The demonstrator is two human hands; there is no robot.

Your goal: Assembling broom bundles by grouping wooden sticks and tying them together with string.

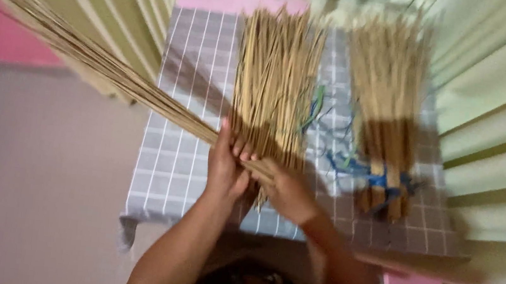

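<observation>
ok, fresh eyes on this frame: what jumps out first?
The long bundle of sticks running from upper left down into both hands: left hand and right hand grip its end at centre. Behind them, a loose stick pile lies on the checked cloth, with a blue-tied bundle to its right.

A grey checked tablecloth point(180, 172) covers the table; pale green curtains point(498, 106) hang right and far left, above a pinkish-grey floor point(32, 186).
</observation>
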